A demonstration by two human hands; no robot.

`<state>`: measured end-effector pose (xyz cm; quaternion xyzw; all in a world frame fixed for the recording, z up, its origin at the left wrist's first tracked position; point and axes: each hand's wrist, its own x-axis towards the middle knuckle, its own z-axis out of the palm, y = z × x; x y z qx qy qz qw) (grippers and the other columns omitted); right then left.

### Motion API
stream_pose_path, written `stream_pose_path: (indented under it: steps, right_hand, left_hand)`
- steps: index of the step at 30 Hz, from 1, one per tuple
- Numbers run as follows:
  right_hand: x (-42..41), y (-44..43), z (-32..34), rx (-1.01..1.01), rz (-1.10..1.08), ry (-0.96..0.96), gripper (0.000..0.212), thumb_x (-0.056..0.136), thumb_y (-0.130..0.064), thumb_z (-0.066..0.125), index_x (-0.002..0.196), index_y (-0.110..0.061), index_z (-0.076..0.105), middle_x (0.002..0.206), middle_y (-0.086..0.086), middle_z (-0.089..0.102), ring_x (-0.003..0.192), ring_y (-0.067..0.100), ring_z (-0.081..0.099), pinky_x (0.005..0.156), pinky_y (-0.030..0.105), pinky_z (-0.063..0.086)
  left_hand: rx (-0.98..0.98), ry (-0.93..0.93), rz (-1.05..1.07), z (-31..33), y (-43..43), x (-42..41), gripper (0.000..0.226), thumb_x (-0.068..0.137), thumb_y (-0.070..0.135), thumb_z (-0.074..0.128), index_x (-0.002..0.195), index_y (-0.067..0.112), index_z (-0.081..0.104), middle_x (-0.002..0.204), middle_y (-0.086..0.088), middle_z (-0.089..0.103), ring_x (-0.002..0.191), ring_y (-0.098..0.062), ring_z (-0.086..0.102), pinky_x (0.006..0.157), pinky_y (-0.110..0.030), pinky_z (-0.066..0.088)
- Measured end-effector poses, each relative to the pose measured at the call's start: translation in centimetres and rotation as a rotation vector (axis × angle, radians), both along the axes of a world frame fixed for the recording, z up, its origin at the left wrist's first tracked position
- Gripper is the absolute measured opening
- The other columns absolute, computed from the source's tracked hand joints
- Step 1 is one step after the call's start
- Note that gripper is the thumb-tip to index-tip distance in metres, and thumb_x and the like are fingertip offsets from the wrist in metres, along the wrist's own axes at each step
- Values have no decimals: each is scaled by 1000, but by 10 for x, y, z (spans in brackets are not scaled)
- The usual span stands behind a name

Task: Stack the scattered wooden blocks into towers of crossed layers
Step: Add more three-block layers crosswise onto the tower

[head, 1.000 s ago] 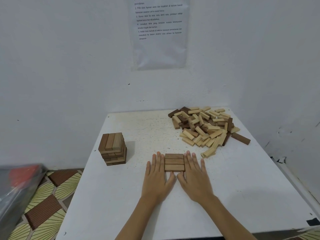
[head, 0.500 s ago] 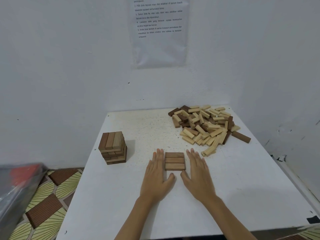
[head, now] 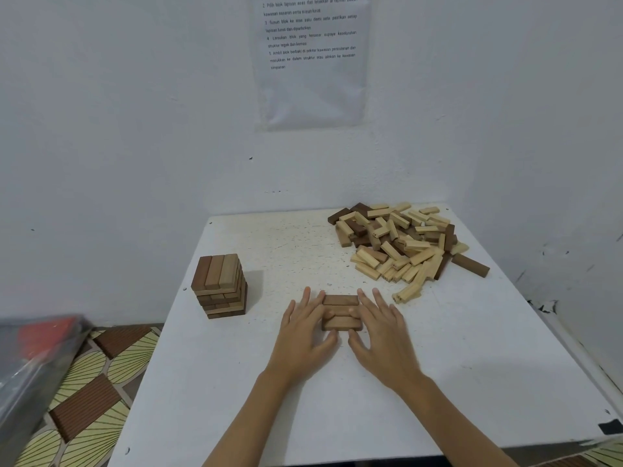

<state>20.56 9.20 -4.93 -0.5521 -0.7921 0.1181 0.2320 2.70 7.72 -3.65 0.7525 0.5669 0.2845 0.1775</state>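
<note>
Three brown wooden blocks (head: 341,313) lie side by side as one flat layer in the middle of the white table (head: 236,382). My left hand (head: 303,332) rests flat against the layer's left end, fingers straight, one fingertip on the middle block. My right hand (head: 381,328) presses against the right end in the same way. A finished tower of crossed layers (head: 219,286) stands at the table's left edge. A heap of loose light and dark blocks (head: 401,244) lies at the back right.
The table stands in a corner between white walls, with a printed sheet (head: 312,59) taped above it. A patterned floor (head: 87,392) shows at the lower left, partly covered by a blurred grey and red object (head: 37,352). One loose light block (head: 406,293) lies close to my right hand.
Both hands have closed in on the three-block layer again after drawing slightly apart half a second ago, and fingertips now overlap its ends. The blocks stay in place.
</note>
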Motion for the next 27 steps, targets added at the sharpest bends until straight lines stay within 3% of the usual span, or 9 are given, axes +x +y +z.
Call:
stream_pose_path:
  steps: [6, 10, 13, 16, 18, 21, 24, 27]
  right_hand:
    - [8, 14, 12, 8, 104, -17, 56, 80, -48, 36, 119, -16, 59, 139, -2, 52, 143, 19, 29, 116, 40, 16]
    - [15, 24, 18, 36, 161, -40, 38, 78, -47, 47, 103, -21, 61, 121, -4, 61, 126, 17, 48, 105, 34, 30]
    - [19, 27, 21, 28, 175, -29, 36, 78, -47, 53, 104, -22, 60, 115, -7, 60, 117, 12, 50, 102, 32, 33]
    - [18, 19, 16, 18, 157, 44, 52, 82, -46, 54, 126, -19, 54, 117, -11, 57, 117, 7, 46, 103, 23, 25]
    - [17, 14, 11, 25, 145, 103, 49, 83, -48, 49, 125, -22, 53, 125, -12, 54, 123, 4, 42, 106, 20, 22]
    - [19, 14, 9, 8, 108, 161, 53, 80, -47, 57, 127, -24, 46, 135, -9, 46, 128, 5, 38, 108, 27, 29]
    - [20, 13, 9, -3, 53, 163, 71, 78, -41, 67, 138, -18, 37, 142, -2, 38, 132, 9, 31, 110, 28, 27]
    - [17, 12, 6, -45, 46, -7, 82, 85, -52, 47, 151, -12, 20, 157, 2, 21, 145, 16, 16, 117, 27, 10]
  left_hand:
    - [70, 75, -104, 4, 21, -13, 35, 86, 41, 58, 112, 18, 60, 141, 13, 46, 146, -1, 14, 117, -21, 3]
    - [44, 86, -189, 12, 30, -20, 34, 84, 41, 64, 102, 13, 62, 130, 6, 54, 127, -6, 43, 106, -28, 30]
    - [-67, -3, -182, 12, 31, -24, 34, 84, 38, 69, 111, 19, 60, 132, 10, 51, 116, -5, 51, 99, -35, 42]
    - [-159, -119, -112, 4, 20, -23, 43, 87, 43, 67, 123, 40, 44, 138, 25, 43, 124, -1, 44, 106, -36, 37]
    - [-150, -129, -81, 5, 14, -20, 60, 83, 54, 68, 131, 47, 33, 136, 32, 40, 123, 3, 42, 106, -30, 35]
    - [-89, -113, -57, 9, 10, -18, 81, 79, 59, 68, 142, 46, 19, 147, 32, 26, 133, 12, 26, 107, -16, 21]
    - [-62, 62, -8, 4, 9, -17, 89, 84, 66, 55, 150, 41, 0, 157, 25, -2, 144, 7, -6, 111, -15, -3]
    - [-105, 278, 13, -6, 7, -12, 87, 94, 65, 33, 154, 21, -12, 159, 8, -23, 143, -2, -26, 108, -16, -22]
